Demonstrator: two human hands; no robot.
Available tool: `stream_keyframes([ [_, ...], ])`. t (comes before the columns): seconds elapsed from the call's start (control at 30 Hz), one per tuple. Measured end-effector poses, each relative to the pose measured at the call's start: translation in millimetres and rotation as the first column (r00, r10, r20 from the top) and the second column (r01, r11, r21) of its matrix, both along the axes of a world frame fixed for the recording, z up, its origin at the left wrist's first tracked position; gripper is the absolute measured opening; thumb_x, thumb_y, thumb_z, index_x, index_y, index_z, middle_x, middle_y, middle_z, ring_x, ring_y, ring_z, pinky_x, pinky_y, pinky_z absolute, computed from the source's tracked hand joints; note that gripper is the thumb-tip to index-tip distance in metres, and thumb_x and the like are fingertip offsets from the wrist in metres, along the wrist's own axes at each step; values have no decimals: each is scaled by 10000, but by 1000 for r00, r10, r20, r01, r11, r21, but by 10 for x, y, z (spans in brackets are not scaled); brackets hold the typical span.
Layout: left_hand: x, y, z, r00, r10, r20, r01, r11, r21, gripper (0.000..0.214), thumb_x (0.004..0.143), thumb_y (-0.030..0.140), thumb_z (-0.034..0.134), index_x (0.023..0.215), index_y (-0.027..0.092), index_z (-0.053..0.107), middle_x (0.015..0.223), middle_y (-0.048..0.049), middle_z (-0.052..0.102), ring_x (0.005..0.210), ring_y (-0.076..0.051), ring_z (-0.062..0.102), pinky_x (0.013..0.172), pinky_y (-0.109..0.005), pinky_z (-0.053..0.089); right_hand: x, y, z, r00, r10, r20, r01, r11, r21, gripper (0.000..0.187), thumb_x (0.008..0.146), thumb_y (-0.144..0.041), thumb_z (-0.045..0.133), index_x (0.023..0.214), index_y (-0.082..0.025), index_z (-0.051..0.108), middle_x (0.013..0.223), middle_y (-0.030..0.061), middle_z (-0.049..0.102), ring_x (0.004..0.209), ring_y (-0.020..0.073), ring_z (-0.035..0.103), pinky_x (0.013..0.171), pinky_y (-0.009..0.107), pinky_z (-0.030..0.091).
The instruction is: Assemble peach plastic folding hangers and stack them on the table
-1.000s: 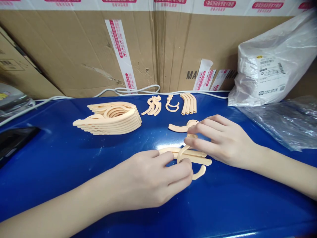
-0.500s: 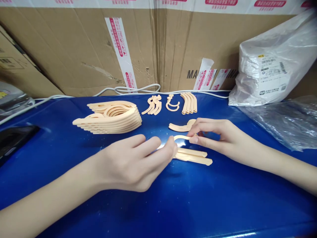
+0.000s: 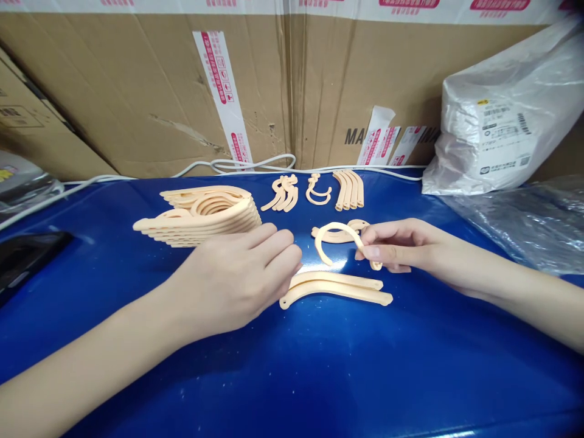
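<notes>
Between the thumb and fingers of my right hand [image 3: 401, 244] is a cream plastic hanger hook [image 3: 338, 225], its open curve facing down and left. My left hand [image 3: 237, 280] is closed to the left of the hook, apart from it; its fingertips are hidden, so what they hold, if anything, does not show. Two long, bent hanger arms [image 3: 340, 291] lie side by side below the hook, their left ends close to my left fingers. Behind the hook rests another curved cream piece [image 3: 340, 238], partly covered by it and my right fingers.
A stack of cream hangers [image 3: 223, 213] stands on the blue table [image 3: 319, 371]. Further back lie several overlapping hooks [image 3: 286, 193], a single hook [image 3: 323, 199] and a row of curved arms [image 3: 349, 191]. A white cable [image 3: 255, 164], cardboard boxes [image 3: 146, 79] and a plastic-wrapped parcel [image 3: 469, 121] line the back.
My left hand has moved left, away from the hook, and its fingers have curled in. My right hand has turned the hook so its curve shows, uncovering the two arms below.
</notes>
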State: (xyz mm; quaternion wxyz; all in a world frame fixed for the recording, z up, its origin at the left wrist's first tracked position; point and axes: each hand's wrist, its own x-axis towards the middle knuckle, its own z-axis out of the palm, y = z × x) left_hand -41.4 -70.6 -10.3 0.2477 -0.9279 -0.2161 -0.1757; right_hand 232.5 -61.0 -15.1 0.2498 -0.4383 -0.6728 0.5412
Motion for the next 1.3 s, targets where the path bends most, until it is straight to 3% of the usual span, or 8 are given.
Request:
stream_keyframes([
  [0.13, 45, -45, -49, 998, -46, -31, 40, 986, -160, 300, 959, 142, 347, 717, 189, 517, 665, -1, 512, 614, -170, 475, 518, -318, 331, 9, 20, -50, 997, 24, -67, -27, 999, -42, 255, 847, -419, 687, 789, -185, 599, 706, -29, 517, 570, 67, 403, 488, 219, 306],
  [0.3, 53, -50, -103, 998, -65, -7, 57, 926, -373, 217, 958, 211, 430, 755, 189, 506, 706, 15, 502, 634, -150, 463, 529, -308, 319, 50, 50, -76, 997, 71, -43, -74, 995, -69, 262, 876, -411, 658, 807, -171, 580, 722, -22, 512, 584, 67, 424, 493, 209, 339],
  [0.43, 28, -28, -154, 998, -68, -4, 59, 889, -454, 176, 940, 246, 485, 771, 198, 479, 741, 21, 487, 642, -144, 458, 526, -304, 301, 42, 59, -78, 995, 79, -56, -85, 991, -105, 247, 879, -400, 654, 832, -170, 578, 736, -17, 527, 603, 73, 468, 484, 195, 386],
  [0.93, 75, -69, -199, 996, -20, -82, -6, 953, -302, 162, 934, 236, 453, 799, 190, 529, 820, -10, 554, 608, -143, 522, 473, -298, 298, 52, 82, -122, 990, 57, -127, -76, 986, -148, 243, 848, -398, 693, 860, -175, 597, 749, -6, 583, 596, 81, 512, 471, 190, 431],
  [1.07, 85, -86, -189, 1000, 23, 7, -19, 957, -290, 166, 938, 226, 439, 794, 183, 510, 782, 0, 542, 590, -133, 515, 455, -281, 303, 46, 86, -123, 988, 67, -136, -87, 984, -154, 230, 854, -385, 689, 858, -176, 591, 750, -6, 593, 596, 78, 522, 475, 182, 432],
  [1.13, 73, -91, -157, 993, 82, 89, -35, 897, -441, 137, 950, 266, 459, 842, 191, 498, 795, 20, 535, 562, -105, 484, 449, -252, 307, 45, 84, -121, 988, 70, -135, -91, 983, -157, 220, 859, -379, 686, 861, -180, 594, 748, -10, 595, 603, 79, 528, 480, 180, 436],
  [1.17, 65, -91, -136, 985, 122, 120, -38, 838, -544, 125, 958, 291, 471, 878, 198, 495, 783, 35, 529, 545, -93, 465, 451, -236, 317, 46, 83, -120, 989, 70, -132, -91, 983, -158, 218, 860, -379, 686, 863, -180, 595, 751, -10, 595, 608, 80, 532, 482, 181, 439],
  [1.3, 50, -81, -45, 925, 266, 270, 87, 546, -833, 128, 982, 345, 477, 958, 223, 506, 730, 56, 518, 568, -82, 465, 503, -189, 394, 51, 81, -116, 989, 70, -131, -90, 983, -159, 220, 867, -380, 677, 861, -178, 591, 765, -11, 587, 620, 81, 541, 487, 180, 446],
])
